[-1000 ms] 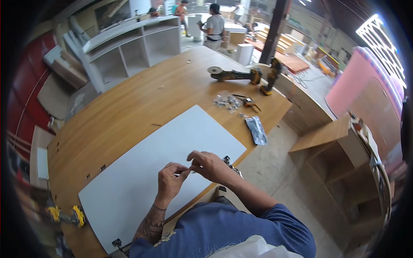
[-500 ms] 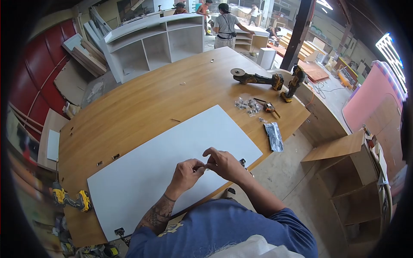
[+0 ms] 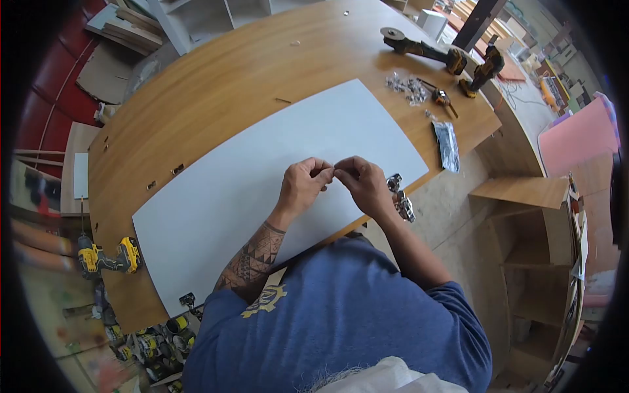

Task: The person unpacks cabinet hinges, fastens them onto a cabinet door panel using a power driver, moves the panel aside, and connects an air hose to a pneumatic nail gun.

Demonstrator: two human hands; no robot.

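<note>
Over the white panel (image 3: 242,157), my left hand (image 3: 303,187) and my right hand (image 3: 363,183) meet at the fingertips. Both are closed in a pinch, and whatever sits between the fingers is too small to make out. Just right of my right hand, a metal cabinet hinge (image 3: 401,200) is at the panel's near edge. Another hinge (image 3: 189,301) is at the panel's lower left corner, by my left forearm. The panel lies flat on a wood-toned tabletop (image 3: 229,72).
At the far right of the tabletop lie an angle grinder (image 3: 422,49), a cordless drill (image 3: 483,71), a bag of small hardware (image 3: 407,88), a tape measure (image 3: 441,98) and a silver packet (image 3: 447,145). Another drill (image 3: 108,257) rests at the left edge. Open wooden shelves (image 3: 534,262) stand right.
My view has tilted further down, so the people in the background are out of sight. My hands stay pinched together over the panel, with the fingers of my right hand curled in more.
</note>
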